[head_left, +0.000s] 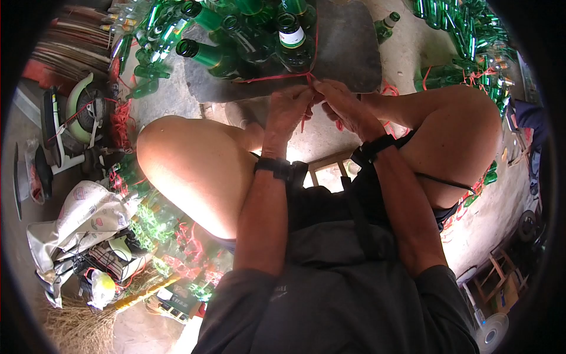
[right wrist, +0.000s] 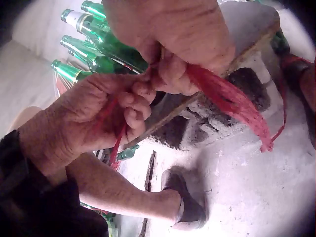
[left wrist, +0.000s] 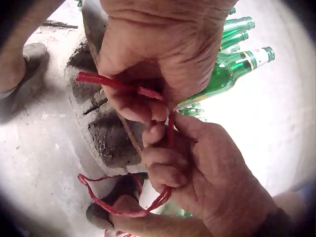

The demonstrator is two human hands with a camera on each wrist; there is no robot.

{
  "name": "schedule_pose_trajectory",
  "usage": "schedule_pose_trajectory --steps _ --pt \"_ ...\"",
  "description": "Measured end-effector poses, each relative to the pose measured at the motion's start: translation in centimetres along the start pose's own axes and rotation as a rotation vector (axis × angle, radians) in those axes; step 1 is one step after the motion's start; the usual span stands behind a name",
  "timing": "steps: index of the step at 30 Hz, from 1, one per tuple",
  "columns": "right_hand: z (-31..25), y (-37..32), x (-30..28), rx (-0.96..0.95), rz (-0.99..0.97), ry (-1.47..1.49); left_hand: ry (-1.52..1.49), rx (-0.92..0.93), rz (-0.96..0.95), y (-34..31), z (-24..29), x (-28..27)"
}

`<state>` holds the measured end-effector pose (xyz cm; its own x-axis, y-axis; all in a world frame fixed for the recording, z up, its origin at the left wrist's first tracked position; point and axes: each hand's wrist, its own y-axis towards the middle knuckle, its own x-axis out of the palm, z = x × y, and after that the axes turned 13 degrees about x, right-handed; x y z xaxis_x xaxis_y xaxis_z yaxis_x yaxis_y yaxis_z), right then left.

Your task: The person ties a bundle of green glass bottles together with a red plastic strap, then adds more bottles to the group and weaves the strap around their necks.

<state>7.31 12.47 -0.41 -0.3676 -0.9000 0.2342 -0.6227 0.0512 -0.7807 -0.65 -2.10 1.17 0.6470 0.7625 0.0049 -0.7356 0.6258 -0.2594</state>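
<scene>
Green bottles [head_left: 218, 59] stand grouped on a dark slab [head_left: 354, 53], with red string [head_left: 268, 78] running around them. At the slab's near edge, my left hand [head_left: 288, 111] and right hand [head_left: 348, 109] meet, each pinching the string with curled fingers. In the left wrist view, a short red end [left wrist: 101, 80] sticks out of my left hand [left wrist: 163, 44], and a loop hangs below my right hand [left wrist: 222, 168]. The right wrist view has a wide red strand [right wrist: 227, 94] trailing from my right hand [right wrist: 177, 29], beside my left hand [right wrist: 74, 113]. The knot area is hidden by fingers.
My bare knees flank the slab. More green bottles [head_left: 460, 23] lie on the floor at both sides, with tangled red string [head_left: 121, 121] at left. A scooter-like wheel [head_left: 88, 109], a pale bag [head_left: 94, 206] and a straw broom [head_left: 82, 324] are farther left.
</scene>
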Motion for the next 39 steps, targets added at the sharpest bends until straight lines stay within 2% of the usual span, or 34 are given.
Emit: schedule_pose_trajectory --steps 1,3,6,8,13,18,20,26,29,33,35,39 --pt "-0.2 -0.2 0.2 0.0 -0.002 -0.001 -0.033 -0.007 0.019 0.0 -0.4 0.0" --pt "-0.5 -0.6 0.5 0.039 0.168 -0.074 -0.067 -0.014 0.037 0.0 -1.1 -0.2" --pt "-0.9 -0.9 0.1 0.018 0.226 -0.035 -0.032 -0.013 0.047 0.4 -1.6 -0.6" --pt "-1.2 -1.3 -0.3 -0.009 0.193 -0.024 0.03 -0.078 0.085 0.6 -1.4 -0.7" --pt "-1.9 -1.7 -0.7 -0.026 0.18 -0.05 -0.065 -0.027 0.142 0.1 -0.6 -0.4" --pt "-1.4 -0.7 -1.2 -0.154 0.056 0.017 -0.183 -0.008 0.178 0.1 -0.9 -0.3" --pt "-1.6 -0.7 -1.1 -0.14 0.049 0.036 0.007 -0.024 0.187 0.5 -1.4 -0.3" --pt "-2.6 -0.7 -1.1 -0.133 0.065 0.064 -0.033 0.045 0.269 0.9 -2.9 -0.7" --pt "-3.2 -0.8 -1.1 -0.126 0.042 0.118 -0.005 0.032 0.303 0.7 -1.2 0.0" --pt "-3.6 0.0 -1.4 -0.107 0.063 0.155 0.028 0.034 0.32 1.2 -2.1 -0.1" --pt "-3.7 0.4 -1.7 -0.1 0.059 0.164 0.14 0.182 0.318 1.4 -3.2 -0.3" --pt "-4.0 0.5 -1.8 -0.086 0.092 0.174 0.216 0.191 0.314 1.1 -3.1 -0.4"
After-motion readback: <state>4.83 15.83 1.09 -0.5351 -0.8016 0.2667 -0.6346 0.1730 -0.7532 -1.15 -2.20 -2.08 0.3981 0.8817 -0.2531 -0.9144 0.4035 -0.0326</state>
